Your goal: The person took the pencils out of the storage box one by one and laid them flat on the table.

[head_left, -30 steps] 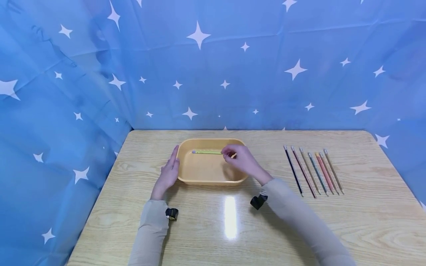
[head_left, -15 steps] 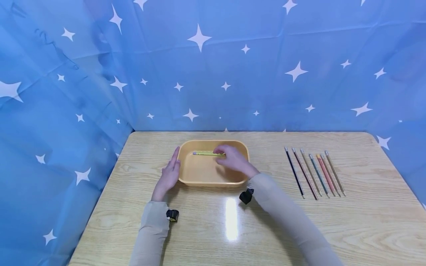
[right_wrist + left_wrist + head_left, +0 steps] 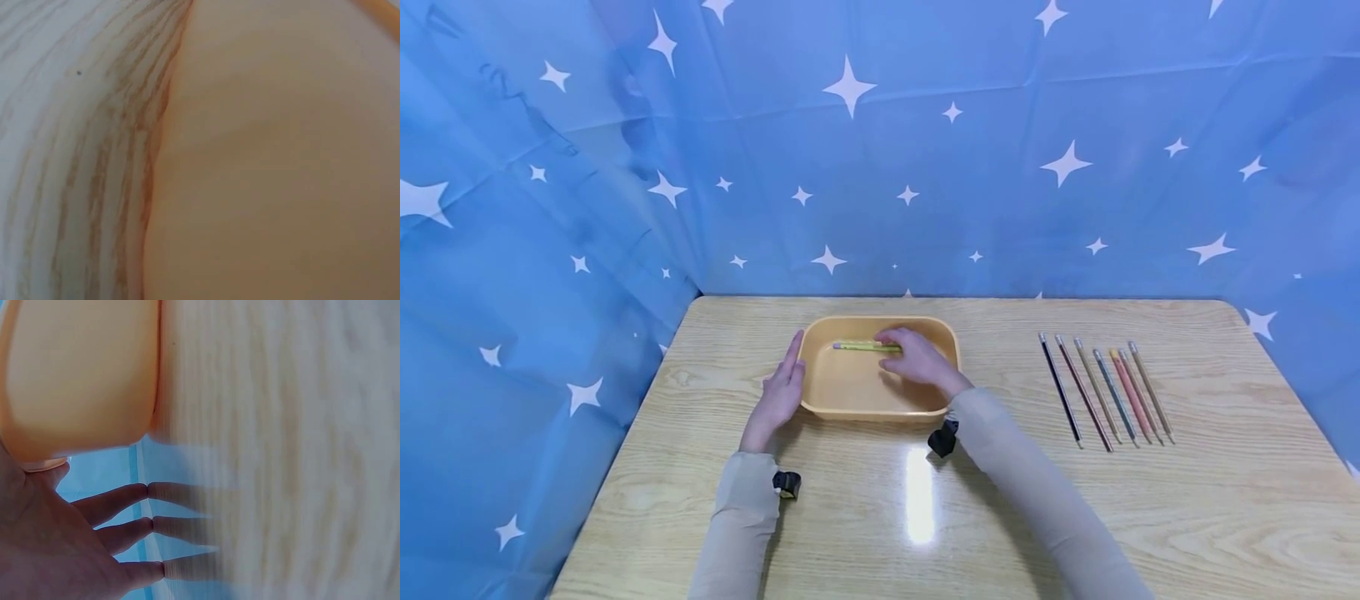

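A shallow orange tray (image 3: 850,392) sits on the table. Inside it, near the far wall, lies a yellow-green pencil (image 3: 854,347) with a bluish end, with a yellow strip along its far side. My right hand (image 3: 919,357) reaches into the tray over the pencil's right part, thumb and fingers spread apart. At the tray's left end, my left hand (image 3: 782,393) rests against the outside wall. In the left wrist view the left fingers (image 3: 115,503) are straight and spread beside the tray's outer wall (image 3: 81,375). The right wrist view shows only the tray's side (image 3: 269,162) and tabletop.
To the right, several pencils lie side by side on the wooden table (image 3: 1240,483), among them a black pencil (image 3: 1060,390), a blue pencil (image 3: 1115,394) and a pink pencil (image 3: 1131,392). A blue star-patterned curtain (image 3: 985,183) hangs behind and at left.
My right hand has moved left along the pencil, and its thumb and fingers have parted from their pinch on it. The left hand stays at the tray's left end.
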### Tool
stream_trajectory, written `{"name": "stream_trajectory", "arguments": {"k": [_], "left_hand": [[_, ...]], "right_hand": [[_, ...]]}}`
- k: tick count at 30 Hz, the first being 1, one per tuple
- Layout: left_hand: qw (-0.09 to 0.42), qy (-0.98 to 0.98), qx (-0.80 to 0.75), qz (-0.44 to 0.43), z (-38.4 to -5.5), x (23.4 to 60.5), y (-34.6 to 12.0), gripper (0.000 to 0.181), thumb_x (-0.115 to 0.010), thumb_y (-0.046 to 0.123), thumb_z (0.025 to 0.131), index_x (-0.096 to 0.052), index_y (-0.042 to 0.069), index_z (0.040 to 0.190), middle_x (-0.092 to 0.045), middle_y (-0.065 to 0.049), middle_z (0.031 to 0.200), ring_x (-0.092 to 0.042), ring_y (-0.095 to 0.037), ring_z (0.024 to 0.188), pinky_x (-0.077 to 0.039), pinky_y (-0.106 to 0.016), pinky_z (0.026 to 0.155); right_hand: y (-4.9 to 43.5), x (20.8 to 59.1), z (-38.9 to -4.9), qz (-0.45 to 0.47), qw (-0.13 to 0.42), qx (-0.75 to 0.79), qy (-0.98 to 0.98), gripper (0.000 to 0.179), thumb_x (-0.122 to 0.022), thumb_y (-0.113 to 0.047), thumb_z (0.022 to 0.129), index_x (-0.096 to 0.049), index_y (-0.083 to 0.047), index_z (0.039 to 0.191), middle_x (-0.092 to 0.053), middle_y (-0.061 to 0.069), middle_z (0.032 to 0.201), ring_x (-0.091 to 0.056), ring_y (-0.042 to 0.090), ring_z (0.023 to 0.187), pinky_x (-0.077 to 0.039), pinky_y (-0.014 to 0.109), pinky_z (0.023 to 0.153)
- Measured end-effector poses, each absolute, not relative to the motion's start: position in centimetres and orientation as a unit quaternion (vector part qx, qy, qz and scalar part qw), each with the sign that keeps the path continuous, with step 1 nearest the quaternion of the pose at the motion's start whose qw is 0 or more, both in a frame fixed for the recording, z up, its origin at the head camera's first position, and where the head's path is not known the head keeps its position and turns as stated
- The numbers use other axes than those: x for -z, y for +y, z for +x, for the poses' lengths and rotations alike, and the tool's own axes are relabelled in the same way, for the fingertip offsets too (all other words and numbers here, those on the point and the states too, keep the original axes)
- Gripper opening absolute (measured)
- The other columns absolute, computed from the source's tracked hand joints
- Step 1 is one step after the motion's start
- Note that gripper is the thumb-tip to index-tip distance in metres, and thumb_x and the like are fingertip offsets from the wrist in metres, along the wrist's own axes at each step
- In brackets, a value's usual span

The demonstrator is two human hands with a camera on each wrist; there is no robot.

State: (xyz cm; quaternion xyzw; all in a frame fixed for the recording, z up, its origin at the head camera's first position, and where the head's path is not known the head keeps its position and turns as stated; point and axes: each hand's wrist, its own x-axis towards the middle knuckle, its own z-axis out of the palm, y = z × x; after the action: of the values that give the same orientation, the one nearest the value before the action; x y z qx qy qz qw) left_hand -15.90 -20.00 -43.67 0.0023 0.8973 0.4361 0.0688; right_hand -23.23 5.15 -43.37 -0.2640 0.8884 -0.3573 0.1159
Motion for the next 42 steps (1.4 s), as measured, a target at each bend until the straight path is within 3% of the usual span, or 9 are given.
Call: {"name": "stream_trajectory", "arguments": {"k": [12,19,24,30,42], "left_hand": [[0.073,0.894,-0.442,-0.002,-16.1,44.0,-20.1,0.053,-0.018,0.025,0.107,-0.003,0.019,0.157,-0.014,-0.015,0.158,-0.008,-0.049,0.14,0.01,-0.069,0.104],[0.071,0.893,-0.444,-0.004,-16.0,44.1,-20.0,0.053,-0.018,0.027,0.107,-0.004,0.019,0.157,-0.016,-0.014,0.158,-0.01,-0.047,0.141,0.01,-0.068,0.105],[0.07,0.893,-0.444,-0.001,-15.9,44.1,-20.0,0.053,-0.017,0.029,0.107,-0.003,0.02,0.157,-0.018,-0.014,0.158,-0.015,-0.042,0.142,0.01,-0.069,0.104],[0.07,0.891,-0.448,0.001,-15.8,43.9,-19.9,0.053,-0.017,0.029,0.107,-0.003,0.02,0.157,-0.017,-0.014,0.158,-0.011,-0.045,0.141,0.011,-0.068,0.104],[0.069,0.892,-0.447,0.004,-15.9,43.7,-19.8,0.053,-0.017,0.028,0.107,-0.003,0.02,0.157,-0.016,-0.014,0.158,-0.011,-0.044,0.141,0.011,-0.068,0.104]], "right_hand": [[4.9,44.3,-23.9,-0.231,0.123,0.351,0.899,0.045,-0.07,0.005,0.078,-0.061,0.001,0.122,-0.065,0.011,0.096,-0.06,0.024,0.091,-0.05,0.035,0.081],[5.0,44.5,-23.8,-0.218,0.114,0.345,0.906,0.04,-0.076,-0.003,0.08,-0.062,0.0,0.117,-0.065,0.009,0.093,-0.061,0.023,0.088,-0.05,0.034,0.078],[5.0,44.5,-23.7,-0.212,0.115,0.349,0.906,0.043,-0.075,0.001,0.08,-0.06,0.0,0.12,-0.065,0.009,0.093,-0.061,0.023,0.089,-0.051,0.033,0.079],[5.3,44.1,-23.5,-0.202,0.134,0.391,0.888,0.046,-0.073,0.003,0.081,-0.058,0.0,0.124,-0.066,0.008,0.089,-0.063,0.021,0.084,-0.052,0.031,0.074],[5.6,43.5,-23.1,-0.248,0.16,0.435,0.851,0.029,-0.064,0.004,0.085,-0.065,0.006,0.114,-0.068,0.012,0.097,-0.064,0.025,0.092,-0.051,0.033,0.082]]}}
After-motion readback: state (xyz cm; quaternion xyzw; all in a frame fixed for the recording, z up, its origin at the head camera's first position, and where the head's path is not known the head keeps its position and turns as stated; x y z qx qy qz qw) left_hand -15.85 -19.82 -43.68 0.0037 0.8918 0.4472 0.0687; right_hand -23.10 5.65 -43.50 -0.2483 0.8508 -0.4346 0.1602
